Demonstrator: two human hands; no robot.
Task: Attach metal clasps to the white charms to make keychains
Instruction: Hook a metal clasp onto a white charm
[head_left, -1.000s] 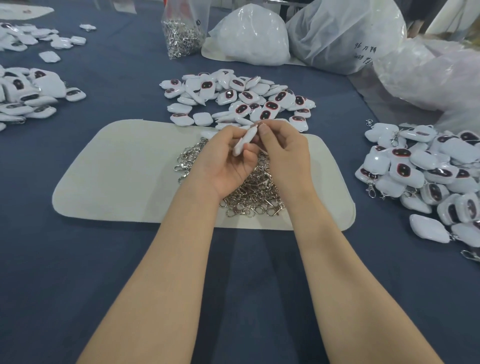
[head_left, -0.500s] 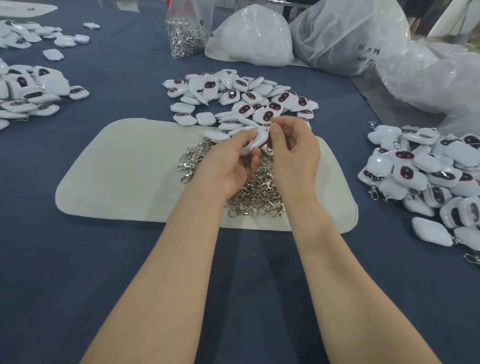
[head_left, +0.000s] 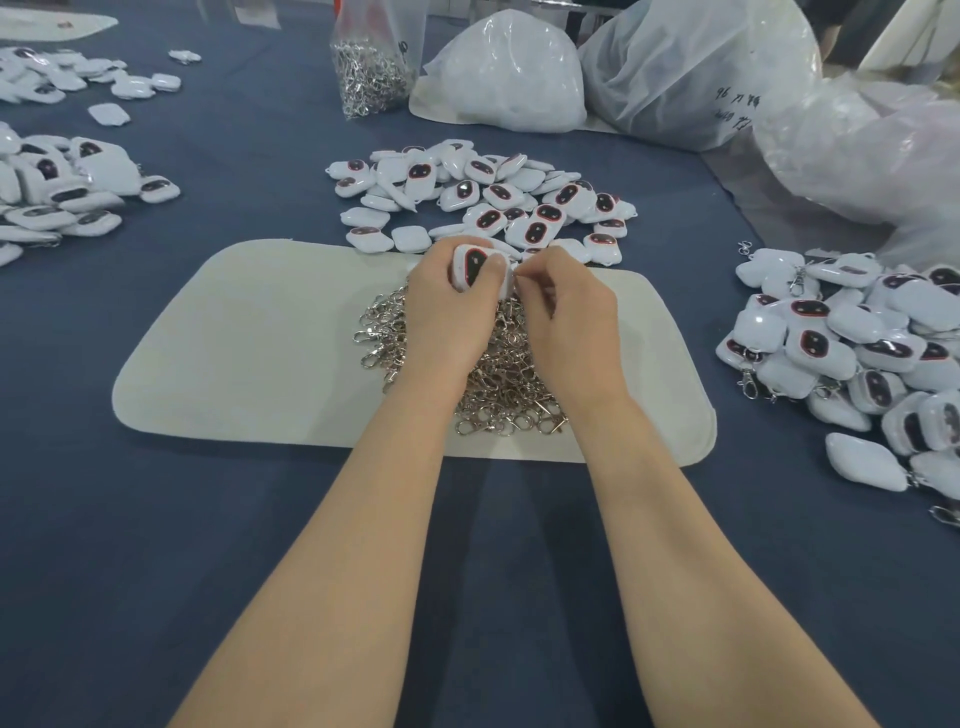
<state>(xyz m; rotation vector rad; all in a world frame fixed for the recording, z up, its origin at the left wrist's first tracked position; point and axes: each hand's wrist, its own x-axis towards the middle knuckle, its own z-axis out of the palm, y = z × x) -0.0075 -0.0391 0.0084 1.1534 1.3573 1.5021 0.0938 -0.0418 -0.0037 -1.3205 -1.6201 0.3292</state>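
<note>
The hands are together: the left hand (head_left: 441, 317) grips a white charm (head_left: 470, 267), dark face up, thumb across it, and the right hand (head_left: 566, 317) pinches that charm's right edge; any clasp between its fingertips is too small to tell. Beneath both hands a heap of metal clasps (head_left: 498, 384) lies on a cream mat (head_left: 249, 338). Beyond the hands sit loose charms (head_left: 488, 197), and right of them, on the blue counter (head_left: 156, 519), clasped charms (head_left: 852, 338)

Soft even light, faint shadows, slight blur — wide-angle bending at edges
</note>
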